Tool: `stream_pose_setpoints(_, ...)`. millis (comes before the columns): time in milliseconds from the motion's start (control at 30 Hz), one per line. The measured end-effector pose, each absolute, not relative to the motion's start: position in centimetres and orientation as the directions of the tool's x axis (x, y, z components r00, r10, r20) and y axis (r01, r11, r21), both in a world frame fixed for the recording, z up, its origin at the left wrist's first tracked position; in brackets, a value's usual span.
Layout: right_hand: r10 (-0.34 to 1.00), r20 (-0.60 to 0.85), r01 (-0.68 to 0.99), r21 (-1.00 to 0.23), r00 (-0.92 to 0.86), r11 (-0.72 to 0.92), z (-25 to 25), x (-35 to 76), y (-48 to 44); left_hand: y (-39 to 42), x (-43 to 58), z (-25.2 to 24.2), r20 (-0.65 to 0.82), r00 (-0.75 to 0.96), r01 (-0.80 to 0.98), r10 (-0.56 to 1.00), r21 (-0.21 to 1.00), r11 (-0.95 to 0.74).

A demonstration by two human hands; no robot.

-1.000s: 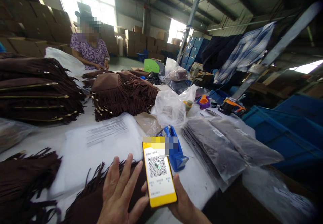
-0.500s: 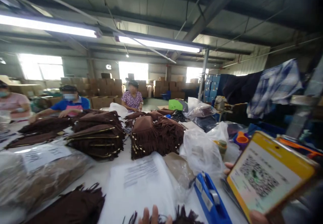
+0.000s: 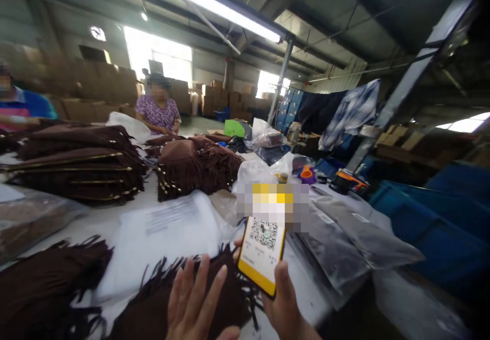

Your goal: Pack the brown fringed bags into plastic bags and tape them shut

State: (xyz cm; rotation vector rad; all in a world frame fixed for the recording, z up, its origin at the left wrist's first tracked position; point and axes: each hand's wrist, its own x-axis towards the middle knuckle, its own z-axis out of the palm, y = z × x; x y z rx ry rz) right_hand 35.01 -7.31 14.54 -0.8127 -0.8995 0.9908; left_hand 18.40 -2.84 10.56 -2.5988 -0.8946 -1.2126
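My right hand (image 3: 287, 307) grips a phone (image 3: 262, 248) with a yellow border and a QR code on its screen, held tilted above the table. Its upper part is blurred out. My left hand (image 3: 195, 299), fingers spread, is over a dark brown fringed fabric piece (image 3: 138, 312) near the front edge; I cannot tell if it presses on it. Beyond the fingers lies a stack of white plastic bags (image 3: 161, 238) with printed text. Another brown fringed piece (image 3: 49, 284) is at the lower left.
Piles of brown fringed pieces with gold zips (image 3: 76, 161) and tassels (image 3: 199, 169) stand farther back. Grey packaged goods (image 3: 337, 243) lie right of the phone, with blue bins (image 3: 440, 227) beyond. A person in a purple patterned top (image 3: 158, 110) sits across the table.
The view has swung right and downward. The phone has moved left, toward the middle, and turned more upright. My left hand shows more fully, and the blue tape dispenser no longer shows.
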Motion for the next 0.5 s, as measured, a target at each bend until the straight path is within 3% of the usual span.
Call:
stream_pose_setpoints(167, 0.948, 0.024, -0.465, -0.867, 0.318, 0.178, 12.7, 35.1, -9.3, -4.5, 19.6, 10.5, 0.721, 0.598, 0.435, 0.349, 0.074, -0.897)
stream_pose_setpoints(367, 0.934, 0.028, -0.501, -0.838, 0.357, 0.217, 12.6, 35.6, -10.0, -5.5, 20.3, 10.0, 0.709, 0.602, 0.413, 0.367, 0.116, -0.903)
stream_pose_setpoints(500, 0.954, 0.061, -0.573, -0.787, 0.292, 0.226, 12.6, 35.2, -9.9, -5.6, 20.3, 10.1, 0.69, 0.642, 0.386, 0.334, 0.085, -0.919)
